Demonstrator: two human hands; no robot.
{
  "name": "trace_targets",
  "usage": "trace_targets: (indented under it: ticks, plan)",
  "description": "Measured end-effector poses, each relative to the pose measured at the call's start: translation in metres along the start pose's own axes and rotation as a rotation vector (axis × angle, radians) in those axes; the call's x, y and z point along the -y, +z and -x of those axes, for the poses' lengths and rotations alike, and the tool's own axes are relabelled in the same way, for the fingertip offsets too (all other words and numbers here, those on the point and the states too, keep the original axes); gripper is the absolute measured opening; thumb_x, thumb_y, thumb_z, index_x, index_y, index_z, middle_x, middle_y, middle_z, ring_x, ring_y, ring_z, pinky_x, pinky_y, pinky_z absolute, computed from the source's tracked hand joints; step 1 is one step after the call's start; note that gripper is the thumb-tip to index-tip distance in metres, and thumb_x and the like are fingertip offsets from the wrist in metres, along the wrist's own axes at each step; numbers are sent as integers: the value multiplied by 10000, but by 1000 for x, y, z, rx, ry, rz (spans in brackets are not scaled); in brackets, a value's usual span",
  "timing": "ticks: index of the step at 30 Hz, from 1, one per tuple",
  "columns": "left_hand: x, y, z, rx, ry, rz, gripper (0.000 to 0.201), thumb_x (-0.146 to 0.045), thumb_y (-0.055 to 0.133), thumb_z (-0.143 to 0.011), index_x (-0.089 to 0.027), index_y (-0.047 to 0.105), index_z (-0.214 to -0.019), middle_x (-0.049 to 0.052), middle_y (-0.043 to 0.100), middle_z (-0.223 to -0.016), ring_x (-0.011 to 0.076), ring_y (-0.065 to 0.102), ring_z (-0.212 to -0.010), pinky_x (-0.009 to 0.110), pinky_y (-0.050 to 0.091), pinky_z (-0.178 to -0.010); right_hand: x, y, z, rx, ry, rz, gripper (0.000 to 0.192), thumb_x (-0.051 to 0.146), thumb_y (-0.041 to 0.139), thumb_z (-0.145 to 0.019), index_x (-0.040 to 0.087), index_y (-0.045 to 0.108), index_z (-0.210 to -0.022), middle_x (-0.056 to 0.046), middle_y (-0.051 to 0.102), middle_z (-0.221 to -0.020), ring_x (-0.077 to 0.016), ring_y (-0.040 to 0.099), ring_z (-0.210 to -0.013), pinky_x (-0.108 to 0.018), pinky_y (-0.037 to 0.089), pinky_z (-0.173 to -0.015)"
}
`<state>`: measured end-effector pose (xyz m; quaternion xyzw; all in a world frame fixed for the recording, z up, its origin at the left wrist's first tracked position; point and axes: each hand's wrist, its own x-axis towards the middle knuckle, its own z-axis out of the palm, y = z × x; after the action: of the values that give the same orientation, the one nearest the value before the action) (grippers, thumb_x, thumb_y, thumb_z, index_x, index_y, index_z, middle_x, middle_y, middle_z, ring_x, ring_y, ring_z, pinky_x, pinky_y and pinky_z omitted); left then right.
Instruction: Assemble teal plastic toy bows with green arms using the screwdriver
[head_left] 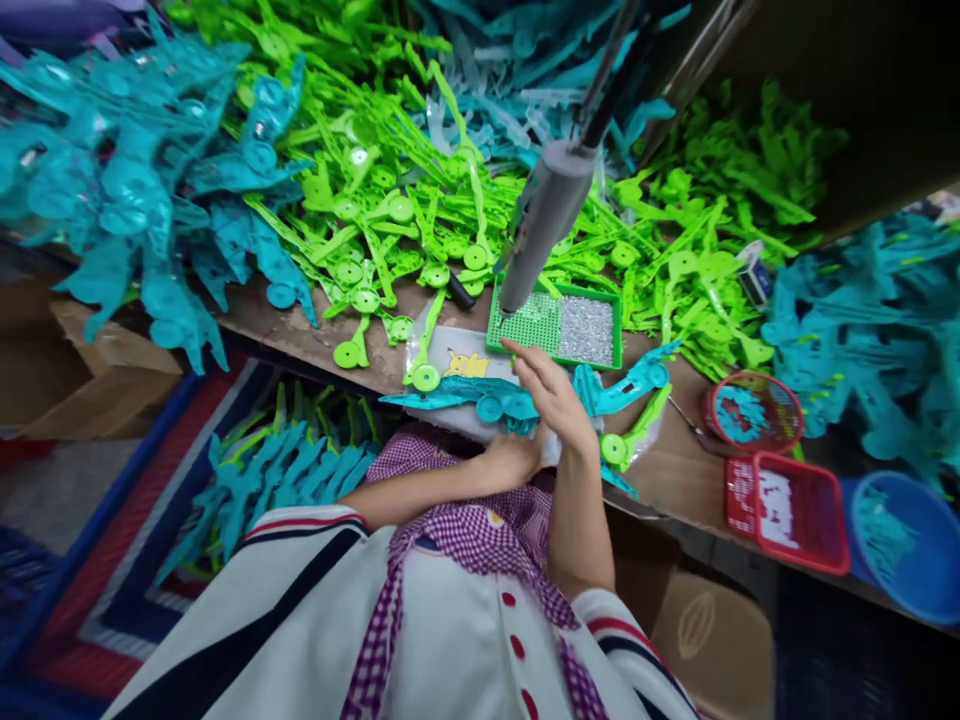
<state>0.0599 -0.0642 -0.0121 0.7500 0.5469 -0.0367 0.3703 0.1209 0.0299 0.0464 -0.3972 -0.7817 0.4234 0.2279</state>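
Observation:
A teal plastic part with long arms lies across the front edge of the bench before me. My right hand is over its middle, fingers stretched out towards the green tray of small metal screws. Just below, my left hand is at the part's near side; its fingers are hidden behind the right hand. A grey electric screwdriver hangs tip down over the tray's perforated half, beyond my right fingertips. Lime-green arms with round ends lie near both sides of the teal part.
Lime-green parts heap across the bench, with teal piles at left and right. A red round basket, red square basket and blue bowl stand right. A crate of parts is below left.

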Motion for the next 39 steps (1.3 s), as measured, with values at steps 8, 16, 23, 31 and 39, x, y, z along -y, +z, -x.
trace_targets:
  ticks: [8,16,23,31,39]
  plan:
    - [4,-3,2,30,98,12,376,-262,376,-1030,-95,623,-1260,215,698,-1160,352,688,-1036,476,540,-898,-54,31,26,-56,90,-15,334,561,520,-935,255,652,-958,-67,722,-957,-242,649,-875,-393,525,-843]
    - [5,-1,0,12,103,5,394,-291,373,-1040,-92,651,-1238,208,716,-1118,351,697,-1026,478,546,-890,-58,32,19,59,31,59,316,501,503,-961,224,649,-1009,-75,724,-992,-229,642,-909,-365,496,-860]
    - [3,-4,0,38,89,-30,441,-351,368,-1049,-33,579,-1270,239,711,-1120,388,697,-1042,494,553,-869,-59,31,7,65,36,-19,249,457,553,-936,216,616,-939,-32,681,-837,-184,601,-750,-312,463,-715]
    - [2,-7,1,18,71,12,439,-366,390,-1046,-43,520,-1312,235,713,-1092,376,704,-1045,472,551,-861,-68,38,-2,40,150,-198,299,515,587,-889,216,587,-910,2,630,-758,-145,548,-661,-280,419,-617]
    - [7,4,-5,-21,80,24,432,-386,420,-1037,-54,572,-1268,228,721,-1048,374,719,-999,478,563,-847,-67,36,-2,105,92,6,288,502,564,-929,215,592,-918,-3,659,-771,-156,568,-681,-276,378,-634]
